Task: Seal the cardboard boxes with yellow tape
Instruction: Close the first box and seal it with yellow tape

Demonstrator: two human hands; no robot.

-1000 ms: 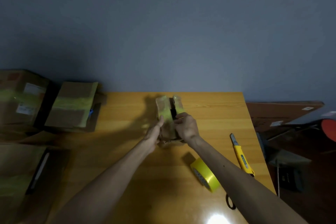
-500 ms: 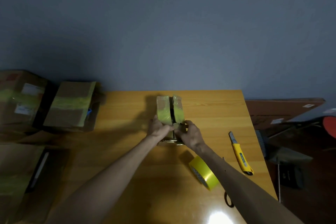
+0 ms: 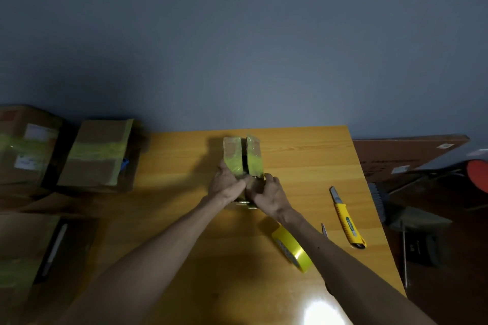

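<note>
**Small cardboard box held at its near end by both hands**

Since the earlier frames the left hand has been slid from the side of the box down to its near end, and the right hand has been lowered from the flaps, so that the thumbs are now almost joined; the box itself has been kept at its place, in the far middle part of the table.

The box is held by both hands, with the fingers curled round its near end; how firmly cannot be told. The two flaps, already covered with yellow tape, are stood upright with a dark gap between them; the seam is therefore judged as not yet closed.

The tape roll appears to be stood on its edge just beside the right forearm; the utility knife is laid further right; taped boxes are seen at the left.

Some risks are to be expected. If the flaps are pressed down unevenly, the old tape may be wrinkled or stuck to itself. If one hand is taken away for the roll, the light box may be tipped. The roll may be knocked by the forearm and sent off the table.
</note>
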